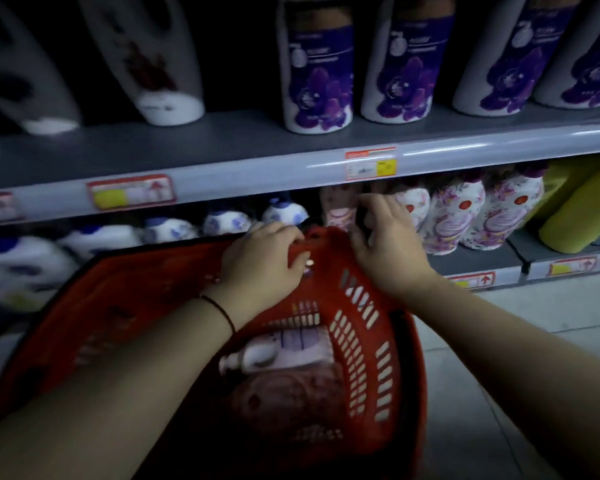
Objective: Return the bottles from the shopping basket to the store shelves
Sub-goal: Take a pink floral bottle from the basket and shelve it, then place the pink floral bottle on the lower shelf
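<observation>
A red shopping basket (378,344) is tilted against the lower shelf. Inside it lie a lilac-and-white bottle (291,346) and a darker pink bottle (291,400). My left hand (264,261) grips the basket's far rim, fingers curled over it. Just past that rim, my right hand (385,244) has its curled fingers and thumb round the side of a pink floral bottle (338,211), which stands on the lower shelf at the left end of a row of like bottles (454,216). The basket rim hides that bottle's base.
The upper shelf edge (222,176) carries price tags; purple-orchid bottles (319,81) and white bottles (153,64) stand on it. Blue-and-white bottles (222,223) fill the lower shelf's left, yellow packs (575,209) its right. Tiled floor (499,375) lies at right.
</observation>
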The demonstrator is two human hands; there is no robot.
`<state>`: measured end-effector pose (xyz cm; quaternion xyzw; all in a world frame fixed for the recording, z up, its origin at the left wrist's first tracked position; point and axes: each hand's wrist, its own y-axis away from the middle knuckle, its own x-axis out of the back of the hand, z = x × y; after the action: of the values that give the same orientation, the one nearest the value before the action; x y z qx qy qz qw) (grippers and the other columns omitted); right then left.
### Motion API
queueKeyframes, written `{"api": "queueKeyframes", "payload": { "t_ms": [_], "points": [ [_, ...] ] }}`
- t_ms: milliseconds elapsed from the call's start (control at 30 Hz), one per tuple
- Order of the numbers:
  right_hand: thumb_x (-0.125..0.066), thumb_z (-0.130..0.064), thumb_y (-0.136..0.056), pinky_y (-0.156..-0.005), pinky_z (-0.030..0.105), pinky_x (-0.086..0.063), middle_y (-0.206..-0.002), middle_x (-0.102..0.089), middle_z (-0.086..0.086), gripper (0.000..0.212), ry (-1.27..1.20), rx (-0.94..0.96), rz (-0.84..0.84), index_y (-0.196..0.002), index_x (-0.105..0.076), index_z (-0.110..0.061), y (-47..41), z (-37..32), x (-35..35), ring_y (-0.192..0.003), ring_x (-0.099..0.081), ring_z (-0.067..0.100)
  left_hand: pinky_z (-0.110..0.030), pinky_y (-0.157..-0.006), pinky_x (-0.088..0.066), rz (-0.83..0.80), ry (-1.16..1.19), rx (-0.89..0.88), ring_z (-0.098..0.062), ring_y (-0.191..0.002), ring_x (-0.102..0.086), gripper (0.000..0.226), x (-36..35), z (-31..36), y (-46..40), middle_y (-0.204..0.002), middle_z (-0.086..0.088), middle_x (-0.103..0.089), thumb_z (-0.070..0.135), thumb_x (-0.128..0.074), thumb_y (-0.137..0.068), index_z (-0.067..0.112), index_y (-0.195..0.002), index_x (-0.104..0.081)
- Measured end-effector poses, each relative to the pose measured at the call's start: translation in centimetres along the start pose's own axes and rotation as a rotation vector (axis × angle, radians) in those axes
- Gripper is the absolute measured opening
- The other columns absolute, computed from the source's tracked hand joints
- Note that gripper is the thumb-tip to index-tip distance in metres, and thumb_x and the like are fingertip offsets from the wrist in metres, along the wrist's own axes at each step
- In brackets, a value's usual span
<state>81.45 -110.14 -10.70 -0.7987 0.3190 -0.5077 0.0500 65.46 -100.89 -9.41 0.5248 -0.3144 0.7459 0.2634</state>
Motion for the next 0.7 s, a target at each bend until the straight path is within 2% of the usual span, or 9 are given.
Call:
{"api": "queueKeyframes", "payload": {
  "t_ms": [67, 167, 267, 333, 400, 467, 567, 633, 700],
  "points": [
    [-0.053, -0.026, -0.08, -0.084, 0.045, -0.046, -0.105, -0.058, 0.022, 0.04, 0.144, 0.143, -0.144, -0.111, -0.058, -0.002, 0.5, -3.1, -0.7, -0.097, -0.054, 0.043, -0.033, -0.086, -0.05, -0.034, -0.045, 0.052, -0.022, -0.106, -0.058, 0.028, 1.0, -2.0, 2.1, -0.106, 0.002, -0.065, 0.044, -0.055, -0.084, 0.026, -0.104, -0.064],
    [-0.057, -0.029, -0.087, -0.095, 0.045, -0.04, -0.125, -0.051, 0.017, 0.046, 0.343, 0.319, -0.453, -0.127, -0.049, -0.008, 2.0, -6.2, -2.5, -0.118, -0.043, 0.039, -0.035, -0.088, -0.051, -0.205, -0.018, 0.184, -0.02, -0.105, -0.06, 0.028, 0.2, -4.9, 5.1, -0.108, 0.004, -0.065, 0.045, -0.058, -0.082, 0.028, -0.103, -0.063],
    [-0.051, -0.03, -0.092, -0.104, 0.041, -0.036, -0.143, -0.039, 0.011, 0.055, 0.518, 0.413, -0.749, -0.141, -0.035, -0.015, 3.7, -7.4, -5.3, -0.132, -0.034, 0.032, -0.037, -0.085, -0.054, -0.463, 0.135, 0.335, -0.023, -0.098, -0.066, 0.032, -2.8, -7.7, 7.6, -0.101, -0.002, -0.071, 0.046, -0.066, -0.074, 0.022, -0.095, -0.067],
    [-0.055, -0.031, -0.09, -0.105, 0.04, -0.037, -0.146, -0.04, 0.012, 0.055, 0.583, 0.453, -0.927, -0.14, -0.04, -0.013, 4.8, -7.1, -7.6, -0.133, -0.037, 0.033, -0.034, -0.08, -0.056, -0.673, 0.122, 0.361, -0.025, -0.09, -0.069, 0.043, -5.9, -9.3, 9.3, -0.094, -0.007, -0.072, 0.054, -0.065, -0.068, 0.016, -0.089, -0.068],
    [-0.061, -0.035, -0.087, -0.106, 0.038, -0.039, -0.144, -0.045, 0.015, 0.058, 0.611, 0.518, -1.097, -0.138, -0.045, -0.012, 6.1, -6.3, -10.1, -0.132, -0.043, 0.032, -0.03, -0.077, -0.052, -0.872, 0.07, 0.386, -0.025, -0.094, -0.067, 0.04, -9.1, -11.0, 10.9, -0.102, -0.007, -0.07, 0.049, -0.064, -0.075, 0.017, -0.099, -0.067],
    [-0.062, -0.041, -0.088, -0.104, 0.038, -0.04, -0.14, -0.049, 0.015, 0.058, 0.649, 0.572, -1.203, -0.135, -0.047, -0.012, 7.3, -5.4, -12.2, -0.129, -0.047, 0.031, -0.028, -0.082, -0.047, -0.97, 0.107, 0.431, -0.028, -0.108, -0.061, 0.035, -11.4, -12.3, 11.9, -0.121, -0.011, -0.064, 0.031, -0.058, -0.087, 0.011, -0.117, -0.061],
    [-0.059, -0.057, -0.084, -0.102, 0.043, -0.04, -0.14, -0.047, 0.012, 0.072, 0.723, 0.513, -1.36, -0.14, -0.041, -0.015, 8.9, -4.0, -15.2, -0.128, -0.046, 0.032, -0.031, -0.098, -0.039, -1.115, 0.15, 0.401, -0.031, -0.124, -0.05, 0.039, -13.2, -13.5, 11.6, -0.135, -0.017, -0.053, 0.017, -0.053, -0.093, 0.003, -0.129, -0.052],
    [-0.059, -0.057, -0.084, -0.107, 0.043, -0.036, -0.145, -0.041, 0.014, 0.081, 0.686, 0.345, -1.479, -0.147, -0.029, -0.016, 9.7, -3.4, -16.9, -0.132, -0.042, 0.033, -0.031, -0.105, -0.035, -1.211, 0.162, 0.395, -0.03, -0.13, -0.044, 0.044, -14.3, -14.3, 11.8, -0.142, -0.015, -0.046, 0.017, -0.054, -0.093, 0.005, -0.136, -0.046],
    [-0.05, -0.046, -0.094, -0.108, 0.042, -0.036, -0.145, -0.043, 0.016, 0.064, 0.615, 0.32, -1.553, -0.145, -0.032, -0.012, 10.3, -2.7, -18.3, -0.13, -0.044, 0.033, -0.035, -0.106, -0.037, -1.315, 0.085, 0.397, -0.031, -0.129, -0.046, 0.051, -16.3, -15.7, 12.6, -0.141, -0.014, -0.048, 0.025, -0.058, -0.089, 0.007, -0.135, -0.048]
  ]
}}
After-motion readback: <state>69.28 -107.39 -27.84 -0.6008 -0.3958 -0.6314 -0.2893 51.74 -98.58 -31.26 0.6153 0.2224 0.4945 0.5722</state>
